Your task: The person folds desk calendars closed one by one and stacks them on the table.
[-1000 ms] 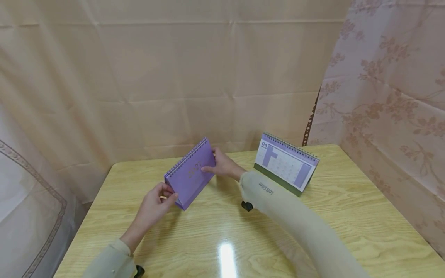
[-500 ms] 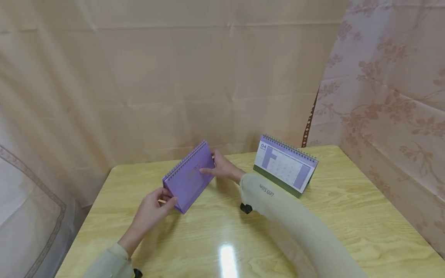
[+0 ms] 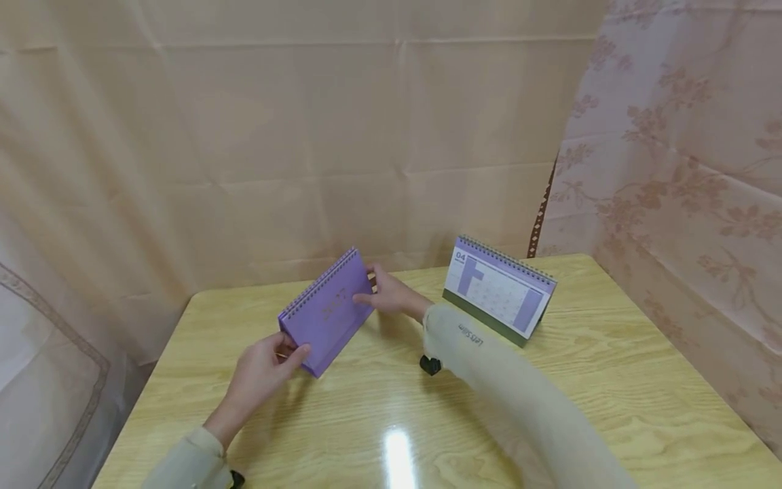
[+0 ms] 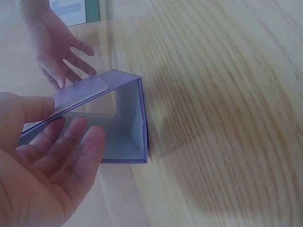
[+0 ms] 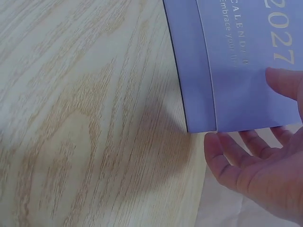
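Left hand (image 3: 259,370): fingers (image 4: 90,151) curled into the hollow end of the purple calendar (image 3: 332,319), thumb (image 4: 38,108) on the outside of its cover, so they pinch that panel at its left side edge. Right hand (image 3: 394,292): thumb laid on the cover face, other fingers (image 5: 215,153) at and behind the right side edge, pinching it there; exact contact of each tip can't be told. Calendar sits between the two sets of fingers, tented, cover toward the person, set at a slant with its right end farther off. Gold "2027" is right beside the right thumb tip; smaller print next to it, partly legible. Spiral binding (image 3: 320,280) runs along the top edge, above both sets of fingers. Can't tell if the bottom edge touches the wood-grain surface (image 3: 342,421) below the fingers. Beyond the right fingers, to their right and well apart from the purple one: second calendar (image 3: 491,295), upright on the surface, page "04", green base strip. Back of the wrists: pale sleeves (image 3: 501,380), small black device (image 3: 430,365) under the right cuff. Farther past the fingers: beige curtain (image 3: 293,136) behind, floral curtain (image 3: 690,170) to the right.
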Available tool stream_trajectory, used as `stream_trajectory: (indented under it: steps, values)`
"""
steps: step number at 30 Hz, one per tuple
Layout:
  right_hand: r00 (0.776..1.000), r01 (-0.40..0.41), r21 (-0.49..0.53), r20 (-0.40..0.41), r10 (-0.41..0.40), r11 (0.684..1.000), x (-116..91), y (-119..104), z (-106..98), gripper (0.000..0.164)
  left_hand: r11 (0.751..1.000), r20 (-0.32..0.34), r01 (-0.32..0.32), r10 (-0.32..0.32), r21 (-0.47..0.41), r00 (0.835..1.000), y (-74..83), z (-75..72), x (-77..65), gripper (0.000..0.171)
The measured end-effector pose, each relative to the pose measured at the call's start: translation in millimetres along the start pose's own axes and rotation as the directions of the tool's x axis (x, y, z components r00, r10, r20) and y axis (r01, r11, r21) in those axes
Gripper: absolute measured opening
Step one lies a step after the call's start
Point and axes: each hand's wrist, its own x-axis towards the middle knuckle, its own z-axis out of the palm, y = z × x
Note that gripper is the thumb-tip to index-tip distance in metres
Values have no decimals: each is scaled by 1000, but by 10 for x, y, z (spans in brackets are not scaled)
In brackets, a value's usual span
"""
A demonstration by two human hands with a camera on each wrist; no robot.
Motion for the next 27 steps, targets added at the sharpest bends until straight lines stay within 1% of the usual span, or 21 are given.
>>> stream_trajectory:
  steps: [4,9,12,19,27]
  values:
    - [1000,-8,-18,-16,8,1000,1,-4,2,66,1000,2,5,-5,13,1000,20,1,-2,24]
    - [999,11,-37,-40,-13,999,28,20,13,63,1000,6,-4,4,30,1000,34,8,-6,21]
    - [999,18,-43,-46,-20,999,35,33,19,59,999,9,-16,16,35,1000,22,19,-7,21]
    - [998,15,-10,-59,-16,1000,1,36,9,47,999,-5,-32,32,44,999,-17,40,-10,19]
    - [994,33,-55,-98,-39,998,3,108,24,35,998,6,-20,20,56,1000,-19,60,-27,19]
